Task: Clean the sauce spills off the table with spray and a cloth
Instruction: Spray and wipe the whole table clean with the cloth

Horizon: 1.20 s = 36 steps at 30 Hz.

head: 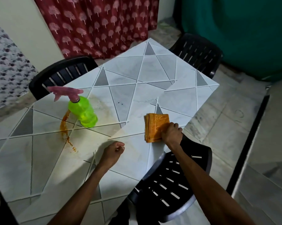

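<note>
A folded orange cloth [155,125] lies near the table's right edge, and my right hand [172,133] grips its near right corner. A green spray bottle [83,112] with a pink trigger head [65,92] stands upright at the left of the table [137,75]. An orange-red sauce streak [65,129] curves from the bottle's base toward me, ending in small drops [73,148]. A pale brownish smear [103,108] spreads to the right of the bottle. My left hand [113,151] rests on the tabletop as a loose fist, holding nothing.
Black slatted plastic chairs stand around the table: one at the near right [174,185], one at the far left [62,75], one at the far right [197,51]. A red patterned curtain [96,25] hangs behind. Tiled floor lies to the right.
</note>
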Each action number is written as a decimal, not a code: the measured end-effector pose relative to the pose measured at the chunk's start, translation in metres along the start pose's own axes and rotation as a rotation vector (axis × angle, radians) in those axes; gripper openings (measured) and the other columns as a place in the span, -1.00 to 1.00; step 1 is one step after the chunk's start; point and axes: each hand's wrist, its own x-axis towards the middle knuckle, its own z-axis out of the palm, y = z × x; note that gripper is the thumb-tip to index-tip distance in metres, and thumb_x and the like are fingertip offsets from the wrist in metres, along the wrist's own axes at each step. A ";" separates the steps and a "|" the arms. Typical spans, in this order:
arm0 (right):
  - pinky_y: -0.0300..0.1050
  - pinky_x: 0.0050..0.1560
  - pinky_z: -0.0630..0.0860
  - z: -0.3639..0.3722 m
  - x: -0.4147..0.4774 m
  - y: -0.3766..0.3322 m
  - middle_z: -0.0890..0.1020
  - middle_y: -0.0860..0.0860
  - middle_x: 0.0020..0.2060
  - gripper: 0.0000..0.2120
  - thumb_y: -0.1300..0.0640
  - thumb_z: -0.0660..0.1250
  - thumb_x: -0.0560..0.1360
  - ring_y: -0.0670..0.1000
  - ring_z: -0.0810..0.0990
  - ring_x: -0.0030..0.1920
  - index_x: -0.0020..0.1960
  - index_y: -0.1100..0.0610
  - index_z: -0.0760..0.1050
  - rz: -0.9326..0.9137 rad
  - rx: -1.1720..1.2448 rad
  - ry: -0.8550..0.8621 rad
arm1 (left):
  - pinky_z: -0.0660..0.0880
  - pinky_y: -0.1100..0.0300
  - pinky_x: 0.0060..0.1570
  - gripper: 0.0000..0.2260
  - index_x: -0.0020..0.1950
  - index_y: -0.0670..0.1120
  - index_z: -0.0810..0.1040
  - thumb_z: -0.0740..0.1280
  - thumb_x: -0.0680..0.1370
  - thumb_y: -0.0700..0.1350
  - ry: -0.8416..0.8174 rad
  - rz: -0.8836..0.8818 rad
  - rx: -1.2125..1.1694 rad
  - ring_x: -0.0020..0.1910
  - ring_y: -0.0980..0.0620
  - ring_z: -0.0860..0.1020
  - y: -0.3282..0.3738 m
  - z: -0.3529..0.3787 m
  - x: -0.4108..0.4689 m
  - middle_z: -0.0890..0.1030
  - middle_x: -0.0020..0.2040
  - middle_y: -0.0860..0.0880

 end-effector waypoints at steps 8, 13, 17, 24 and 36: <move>-0.41 -0.17 0.44 -0.028 -0.034 -0.113 0.67 0.00 -0.06 -0.76 0.12 0.53 0.47 -0.06 0.64 -0.14 0.08 0.16 0.61 -0.434 0.621 -0.250 | 0.46 0.18 0.08 -0.87 0.00 -0.16 0.65 0.38 0.48 -0.27 0.331 0.091 0.377 0.00 -0.09 0.61 -0.039 -0.062 0.003 0.67 -0.03 -0.10; -0.15 0.26 0.48 -0.013 -0.055 -0.206 0.49 -0.01 0.41 -0.21 -0.06 0.61 0.38 0.01 0.53 0.32 0.50 0.12 0.38 -0.593 0.686 -0.357 | 0.51 -0.04 0.09 -0.69 0.10 -0.09 0.60 0.45 0.37 -0.13 0.509 0.009 0.642 0.08 -0.22 0.54 -0.080 -0.133 -0.012 0.58 0.08 -0.14; -0.04 0.43 0.39 -0.009 -0.076 -0.265 0.48 -0.18 0.40 -0.21 -0.11 0.63 0.34 -0.26 0.44 0.34 0.47 -0.15 0.35 -0.707 0.763 -0.355 | 0.40 -0.06 0.29 -0.38 0.39 -0.16 0.46 0.47 0.41 0.09 0.536 -0.166 0.740 0.39 -0.18 0.40 -0.106 -0.181 -0.033 0.44 0.41 -0.18; 0.00 0.23 0.58 -0.014 -0.090 -0.322 0.67 -0.19 0.03 -0.43 -0.29 0.56 0.29 -0.09 0.66 0.10 0.20 -0.07 0.59 -0.762 0.808 -0.232 | 0.33 -0.13 0.39 -0.24 0.48 -0.16 0.34 0.39 0.43 0.25 0.488 -0.165 0.725 0.51 -0.14 0.25 -0.137 -0.211 -0.042 0.27 0.54 -0.15; 0.23 0.01 0.61 -0.012 -0.119 -0.365 0.57 -0.02 0.03 -0.79 0.01 0.34 0.63 0.10 0.62 0.03 0.22 0.03 0.57 -1.038 0.915 -0.110 | 0.19 -0.20 0.43 -0.27 0.47 -0.10 0.37 0.24 0.41 0.29 0.541 -0.133 0.603 0.53 -0.13 0.21 -0.146 -0.222 -0.041 0.25 0.55 -0.09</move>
